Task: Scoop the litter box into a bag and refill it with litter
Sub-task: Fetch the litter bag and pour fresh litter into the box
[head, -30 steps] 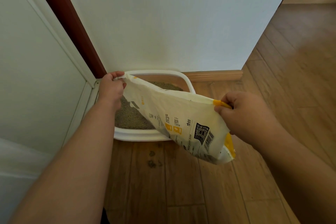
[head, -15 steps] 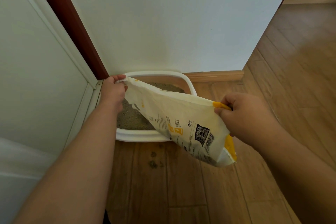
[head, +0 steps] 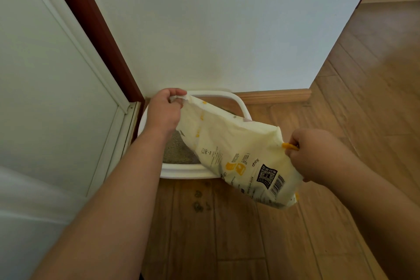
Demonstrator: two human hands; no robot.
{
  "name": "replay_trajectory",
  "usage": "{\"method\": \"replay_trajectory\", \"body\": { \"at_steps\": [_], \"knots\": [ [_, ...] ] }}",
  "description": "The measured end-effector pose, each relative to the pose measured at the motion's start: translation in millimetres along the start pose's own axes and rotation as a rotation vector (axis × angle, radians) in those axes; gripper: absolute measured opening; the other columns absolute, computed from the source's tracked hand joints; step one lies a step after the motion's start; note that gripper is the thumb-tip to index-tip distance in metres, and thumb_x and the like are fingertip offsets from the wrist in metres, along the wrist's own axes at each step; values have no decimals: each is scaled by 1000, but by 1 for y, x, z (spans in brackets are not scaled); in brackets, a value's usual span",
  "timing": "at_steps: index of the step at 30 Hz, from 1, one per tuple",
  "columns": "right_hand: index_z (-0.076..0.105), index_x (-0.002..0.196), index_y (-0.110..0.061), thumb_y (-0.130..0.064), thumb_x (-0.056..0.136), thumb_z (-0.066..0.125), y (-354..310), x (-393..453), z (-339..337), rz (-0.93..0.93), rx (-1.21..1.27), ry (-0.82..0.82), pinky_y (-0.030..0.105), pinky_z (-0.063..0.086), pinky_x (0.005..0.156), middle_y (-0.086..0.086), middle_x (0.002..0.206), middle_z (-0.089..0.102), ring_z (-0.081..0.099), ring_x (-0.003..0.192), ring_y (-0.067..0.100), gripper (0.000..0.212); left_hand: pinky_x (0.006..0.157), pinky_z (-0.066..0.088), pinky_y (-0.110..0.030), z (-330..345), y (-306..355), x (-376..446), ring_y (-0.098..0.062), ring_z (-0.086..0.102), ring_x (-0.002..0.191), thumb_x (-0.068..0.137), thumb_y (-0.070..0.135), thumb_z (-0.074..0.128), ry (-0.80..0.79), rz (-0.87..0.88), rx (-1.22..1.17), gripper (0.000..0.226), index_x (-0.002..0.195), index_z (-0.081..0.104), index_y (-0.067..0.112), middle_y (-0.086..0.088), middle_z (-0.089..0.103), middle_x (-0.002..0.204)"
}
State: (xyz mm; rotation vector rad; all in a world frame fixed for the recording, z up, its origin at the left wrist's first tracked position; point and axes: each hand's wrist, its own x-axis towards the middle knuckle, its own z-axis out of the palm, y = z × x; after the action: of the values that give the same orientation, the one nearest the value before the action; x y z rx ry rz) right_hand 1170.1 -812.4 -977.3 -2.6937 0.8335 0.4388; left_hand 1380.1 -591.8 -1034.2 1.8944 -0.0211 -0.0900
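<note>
Crinkled cream litter bag [head: 236, 154] gripped by left hand [head: 162, 113], right hand [head: 318, 154], over rounded white litter box [head: 184, 169]

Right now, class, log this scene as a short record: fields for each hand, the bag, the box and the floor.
Left hand: grips litter bag's upper corner
Right hand: pinches bag's yellow corner
Litter bag: held slanted over the box
Litter box: white, against wall, grey litter inside
Floor: wood, small clumps before the box

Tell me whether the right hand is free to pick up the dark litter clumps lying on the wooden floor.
Probably not yet: the right hand grips the yellow corner of the cream litter bag, so it would have to let go. The clumps themselves lie uncovered before the white litter box.
</note>
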Motion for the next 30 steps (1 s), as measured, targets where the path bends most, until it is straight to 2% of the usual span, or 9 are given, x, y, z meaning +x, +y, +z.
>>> {"method": "replay_trajectory", "body": {
  "at_steps": [5, 12, 15, 18, 20, 23, 26, 28, 30],
  "knots": [
    [67, 97, -11, -10, 95, 50, 7, 12, 14, 21, -68, -121, 36, 64, 55, 7, 81, 68, 73, 62, 20, 17, 76, 58, -37, 10, 12, -14, -13, 67, 82, 94, 8, 61, -87, 91, 94, 31, 94, 74, 37, 4, 72, 95],
    [63, 114, -10, -18, 102, 45, 20, 22, 32, -7, -258, -229, 27, 55, 73, -2, 78, 50, 59, 78, 18, 23, 80, 58, -45, 19, 38, -46, -28, 68, 89, 94, 8, 60, -210, 142, 170, 31, 92, 75, 35, 7, 72, 97],
    [61, 119, -9, -16, 102, 46, 22, 25, 38, 13, -289, -294, 26, 52, 69, -2, 77, 47, 57, 77, 17, 24, 67, 55, -34, 24, 47, -60, -19, 62, 72, 97, 9, 59, -273, 189, 224, 29, 94, 75, 33, 8, 70, 93],
    [58, 123, -6, -12, 103, 45, 23, 26, 45, 9, -326, -399, 27, 53, 73, 1, 78, 46, 59, 83, 21, 25, 49, 39, -15, 30, 52, -73, -1, 46, 53, 97, 9, 59, -323, 228, 259, 27, 96, 76, 30, 16, 66, 78],
    [60, 115, -8, -11, 103, 45, 24, 28, 50, -8, -354, -425, 27, 53, 73, 2, 80, 48, 62, 86, 22, 20, 50, 35, -13, 36, 52, -79, 2, 47, 51, 98, 8, 59, -356, 244, 256, 30, 94, 77, 31, 22, 64, 74],
    [59, 92, -11, -11, 101, 46, 26, 33, 55, -17, -388, -394, 24, 47, 62, 3, 85, 55, 56, 73, 16, 16, 47, 32, -8, 41, 55, -85, 5, 48, 47, 98, 5, 58, -380, 252, 250, 31, 93, 77, 29, 28, 61, 67],
    [56, 78, -11, -11, 98, 50, 29, 38, 51, 7, -331, -359, 22, 45, 58, 1, 77, 59, 55, 63, 13, 21, 49, 36, -11, 43, 54, -87, -1, 46, 49, 97, 5, 58, -392, 292, 281, 35, 89, 75, 35, 20, 69, 80],
    [65, 101, -11, -17, 98, 57, 27, 40, 41, -6, -236, -258, 23, 48, 66, 3, 97, 66, 60, 78, 16, 10, 51, 40, -14, 45, 54, -89, -4, 50, 54, 96, 6, 59, -401, 311, 286, 38, 85, 73, 39, 17, 72, 90],
    [59, 128, -16, -32, 95, 67, 22, 39, 30, -56, -119, -112, 28, 53, 81, 2, 120, 66, 62, 100, 19, 37, 53, 43, -16, 48, 54, -91, -9, 56, 61, 95, 5, 59, -406, 325, 287, 40, 83, 70, 41, 13, 73, 93]
  ]
}}
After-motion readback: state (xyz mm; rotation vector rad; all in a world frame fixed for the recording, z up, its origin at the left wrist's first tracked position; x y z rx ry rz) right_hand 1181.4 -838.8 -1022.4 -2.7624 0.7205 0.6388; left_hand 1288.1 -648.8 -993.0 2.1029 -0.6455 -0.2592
